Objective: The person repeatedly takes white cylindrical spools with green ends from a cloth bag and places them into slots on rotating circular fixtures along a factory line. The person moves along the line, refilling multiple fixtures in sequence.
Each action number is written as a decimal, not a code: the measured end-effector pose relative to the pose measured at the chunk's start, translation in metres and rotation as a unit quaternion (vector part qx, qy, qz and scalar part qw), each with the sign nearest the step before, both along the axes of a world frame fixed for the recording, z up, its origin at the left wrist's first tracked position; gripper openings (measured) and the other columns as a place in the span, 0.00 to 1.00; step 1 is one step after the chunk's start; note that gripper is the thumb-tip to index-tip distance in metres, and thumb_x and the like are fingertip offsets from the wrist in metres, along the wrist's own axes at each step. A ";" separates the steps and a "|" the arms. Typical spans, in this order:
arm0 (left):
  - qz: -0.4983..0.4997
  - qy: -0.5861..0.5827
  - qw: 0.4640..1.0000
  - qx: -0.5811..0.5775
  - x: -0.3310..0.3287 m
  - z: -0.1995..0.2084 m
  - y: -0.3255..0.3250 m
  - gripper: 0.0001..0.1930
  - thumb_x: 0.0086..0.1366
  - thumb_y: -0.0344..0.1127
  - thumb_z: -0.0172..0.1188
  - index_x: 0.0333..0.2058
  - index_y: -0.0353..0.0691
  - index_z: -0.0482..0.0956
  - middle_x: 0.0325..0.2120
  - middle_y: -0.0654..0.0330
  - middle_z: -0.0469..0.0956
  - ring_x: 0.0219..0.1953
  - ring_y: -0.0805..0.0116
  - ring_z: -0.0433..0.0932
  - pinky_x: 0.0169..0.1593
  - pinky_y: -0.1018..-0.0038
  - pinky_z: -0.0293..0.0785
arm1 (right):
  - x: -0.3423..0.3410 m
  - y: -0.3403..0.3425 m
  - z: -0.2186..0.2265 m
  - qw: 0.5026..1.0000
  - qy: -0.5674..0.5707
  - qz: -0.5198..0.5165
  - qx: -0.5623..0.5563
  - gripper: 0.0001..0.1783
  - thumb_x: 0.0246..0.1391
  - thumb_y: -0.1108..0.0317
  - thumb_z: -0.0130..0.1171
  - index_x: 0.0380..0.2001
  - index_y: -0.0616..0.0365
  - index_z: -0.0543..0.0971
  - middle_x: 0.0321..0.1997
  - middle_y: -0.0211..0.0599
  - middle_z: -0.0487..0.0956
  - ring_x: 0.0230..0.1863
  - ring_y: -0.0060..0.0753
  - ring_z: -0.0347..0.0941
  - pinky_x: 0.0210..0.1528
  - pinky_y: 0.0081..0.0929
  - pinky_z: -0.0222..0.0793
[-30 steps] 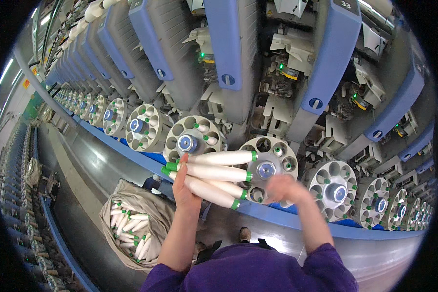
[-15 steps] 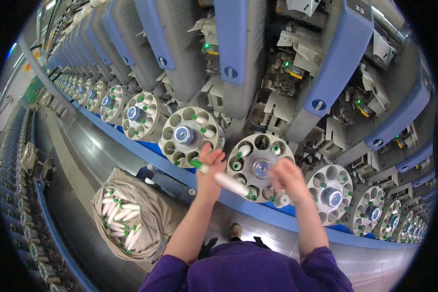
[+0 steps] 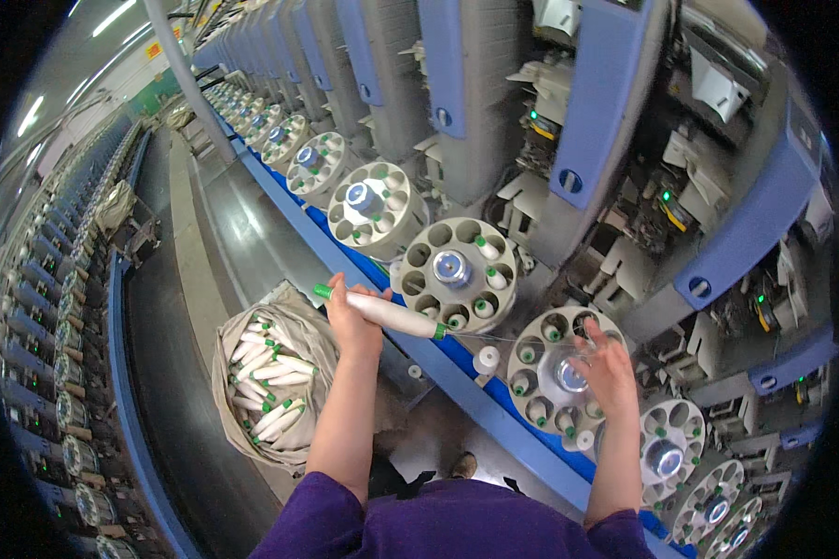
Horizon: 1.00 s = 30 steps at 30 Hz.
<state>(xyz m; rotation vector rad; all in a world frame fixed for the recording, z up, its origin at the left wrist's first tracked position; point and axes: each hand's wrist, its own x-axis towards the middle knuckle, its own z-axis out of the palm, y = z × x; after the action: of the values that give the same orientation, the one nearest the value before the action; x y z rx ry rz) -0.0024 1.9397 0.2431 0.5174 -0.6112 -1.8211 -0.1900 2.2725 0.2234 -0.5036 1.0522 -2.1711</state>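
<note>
My left hand point(image 3: 350, 326) is wrapped round a white yarn bobbin point(image 3: 396, 317) with green ends, held roughly level left of the nearest magazine. A thin yarn point(image 3: 494, 338) stretches from the bobbin's right tip across to my right hand point(image 3: 612, 373). The fingers of that hand are bent and seem to pinch the yarn, though blur hides the exact grip. It hovers over a round magazine point(image 3: 545, 374) whose pockets hold several green-tipped bobbins. Up and to the left, another round magazine point(image 3: 452, 297) has bobbins in some of its pockets.
A beige cloth sack point(image 3: 224, 391) full of white bobbins stands left of my left forearm. Blue-and-grey winding units point(image 3: 578, 121) rise behind the magazines. A blue rail point(image 3: 494, 396) runs along their front. More machines line the far left of the aisle.
The view has shifted along the machine row. My left hand has moved left with the bobbin, apart from my right hand, and yarn now shows stretched between them.
</note>
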 end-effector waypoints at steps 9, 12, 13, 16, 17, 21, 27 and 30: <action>-0.040 -0.435 0.884 -0.167 -0.059 -0.112 -0.069 0.10 0.57 0.34 0.56 0.37 0.39 0.72 0.34 0.53 0.74 0.38 0.60 0.72 0.44 0.66 0.68 | 0.035 -0.065 0.031 0.990 0.105 0.028 0.095 0.11 0.51 0.60 0.59 0.25 0.57 0.74 0.51 0.42 0.72 0.53 0.46 0.68 0.54 0.46 0.64; -0.051 -0.410 0.832 -0.371 -0.064 -0.105 -0.026 0.11 0.58 0.32 0.51 0.40 0.36 0.72 0.37 0.53 0.74 0.45 0.56 0.72 0.48 0.66 0.67 | 0.035 -0.069 0.043 0.995 0.096 -0.001 0.019 0.12 0.50 0.59 0.60 0.26 0.57 0.74 0.51 0.45 0.72 0.53 0.45 0.68 0.54 0.51 0.64; -0.035 -0.377 0.771 -0.513 -0.067 -0.099 -0.001 0.10 0.59 0.31 0.49 0.38 0.36 0.73 0.36 0.52 0.74 0.44 0.53 0.72 0.49 0.63 0.66 | 0.033 -0.065 0.049 0.996 0.082 -0.029 0.029 0.12 0.49 0.59 0.61 0.26 0.55 0.72 0.47 0.45 0.74 0.52 0.45 0.69 0.53 0.52 0.65; -0.145 -0.366 0.679 -0.620 -0.083 -0.081 0.026 0.08 0.57 0.36 0.53 0.27 0.38 0.76 0.26 0.53 0.74 0.35 0.53 0.72 0.42 0.61 0.67 | 0.022 -0.043 0.062 0.981 0.111 -0.134 0.084 0.11 0.50 0.61 0.58 0.27 0.56 0.71 0.30 0.36 0.76 0.34 0.35 0.74 0.43 0.44 0.72; -0.064 -0.337 0.702 -0.624 -0.090 -0.076 0.021 0.07 0.55 0.36 0.54 0.25 0.38 0.75 0.25 0.54 0.73 0.34 0.54 0.71 0.41 0.60 0.66 | 0.017 -0.032 0.064 0.963 0.147 -0.172 0.144 0.10 0.49 0.62 0.58 0.28 0.55 0.71 0.20 0.29 0.69 0.27 0.25 0.71 0.37 0.36 0.75; -0.107 -0.460 0.692 -0.546 -0.105 -0.066 -0.020 0.12 0.52 0.33 0.57 0.38 0.44 0.74 0.41 0.51 0.68 0.46 0.49 0.66 0.47 0.59 0.64 | 0.000 0.000 0.044 0.884 0.135 -0.231 0.383 0.11 0.55 0.60 0.54 0.36 0.55 0.73 0.29 0.26 0.71 0.28 0.18 0.67 0.25 0.20 0.67; 0.061 -0.483 0.774 -0.406 -0.014 -0.131 -0.051 0.22 0.45 0.28 0.62 0.43 0.43 0.73 0.46 0.51 0.69 0.49 0.49 0.66 0.52 0.59 0.62 | -0.029 0.016 -0.015 0.692 0.301 -0.147 0.639 0.10 0.56 0.65 0.54 0.33 0.62 0.76 0.22 0.31 0.71 0.19 0.19 0.62 0.16 0.17 0.59; 0.159 -0.651 0.698 -0.253 0.112 -0.201 -0.106 0.17 0.43 0.26 0.60 0.37 0.39 0.75 0.37 0.52 0.73 0.44 0.52 0.69 0.49 0.62 0.63 | -0.037 0.022 -0.030 0.720 0.442 -0.186 0.502 0.09 0.49 0.70 0.59 0.26 0.61 0.69 0.27 0.33 0.71 0.26 0.25 0.63 0.34 0.22 0.62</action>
<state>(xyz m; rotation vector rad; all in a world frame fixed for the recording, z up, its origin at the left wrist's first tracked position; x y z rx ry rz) 0.1094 1.8341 0.0418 1.4115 -1.7628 -0.6153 -0.2271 2.2942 0.1929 -0.8281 2.7879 -1.1698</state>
